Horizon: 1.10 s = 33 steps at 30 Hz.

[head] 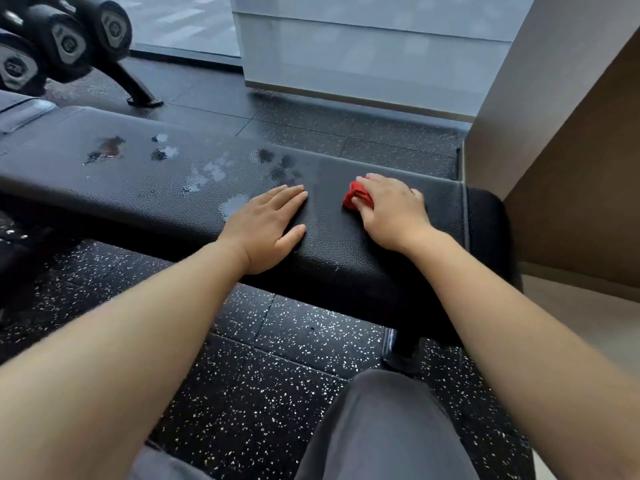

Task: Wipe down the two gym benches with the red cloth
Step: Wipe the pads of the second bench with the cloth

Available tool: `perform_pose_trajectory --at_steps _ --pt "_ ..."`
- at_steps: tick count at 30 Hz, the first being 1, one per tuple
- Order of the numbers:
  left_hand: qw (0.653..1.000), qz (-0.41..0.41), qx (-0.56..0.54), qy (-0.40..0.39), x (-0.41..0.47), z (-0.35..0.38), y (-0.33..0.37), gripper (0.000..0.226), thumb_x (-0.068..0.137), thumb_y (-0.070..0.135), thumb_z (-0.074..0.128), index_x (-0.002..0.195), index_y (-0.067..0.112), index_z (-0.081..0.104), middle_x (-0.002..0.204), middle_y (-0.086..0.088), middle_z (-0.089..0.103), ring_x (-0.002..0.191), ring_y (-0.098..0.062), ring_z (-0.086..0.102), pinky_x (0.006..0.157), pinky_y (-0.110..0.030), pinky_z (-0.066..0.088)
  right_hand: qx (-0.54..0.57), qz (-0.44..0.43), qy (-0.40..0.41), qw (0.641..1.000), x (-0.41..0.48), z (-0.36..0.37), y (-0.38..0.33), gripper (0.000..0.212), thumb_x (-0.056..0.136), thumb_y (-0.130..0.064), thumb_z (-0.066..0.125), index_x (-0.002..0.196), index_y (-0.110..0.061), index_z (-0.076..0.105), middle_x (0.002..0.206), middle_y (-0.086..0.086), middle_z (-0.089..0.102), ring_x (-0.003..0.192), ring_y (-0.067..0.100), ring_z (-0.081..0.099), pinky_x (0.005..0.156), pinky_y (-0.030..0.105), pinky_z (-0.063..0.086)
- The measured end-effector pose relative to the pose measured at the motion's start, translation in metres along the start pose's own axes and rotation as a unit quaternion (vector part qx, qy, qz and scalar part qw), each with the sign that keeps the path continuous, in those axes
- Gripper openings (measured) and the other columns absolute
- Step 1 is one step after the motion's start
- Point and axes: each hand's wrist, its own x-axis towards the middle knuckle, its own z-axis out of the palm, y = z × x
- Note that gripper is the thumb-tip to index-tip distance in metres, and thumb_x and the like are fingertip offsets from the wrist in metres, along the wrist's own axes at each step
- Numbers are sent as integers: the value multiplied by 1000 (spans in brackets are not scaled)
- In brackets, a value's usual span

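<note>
Partly wet bench (104, 202) (red cloth (358, 197) atop), speckled floor (277, 375).

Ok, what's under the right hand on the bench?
The red cloth, bunched up. Only its left part shows past the right hand. The rest is covered, and so is the bench surface beneath it.

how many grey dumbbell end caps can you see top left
3, all in the top left corner: left cap at the frame edge, middle cap above and right of it, right cap furthest right. More may be hidden beyond the frame.
</note>
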Motion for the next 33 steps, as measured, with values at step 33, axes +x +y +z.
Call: perform_pose_trajectory --at_steps 33 --pt "997 -29 -34 63 4 5 7 74 76 60 18 140 32 42 149 5 38 139 -19 30 114 -37 25 12 -21 16 1000 -65 3 -11 46 93 -45 40 135 -28 46 146 -3 38 134 17 32 106 42 21"
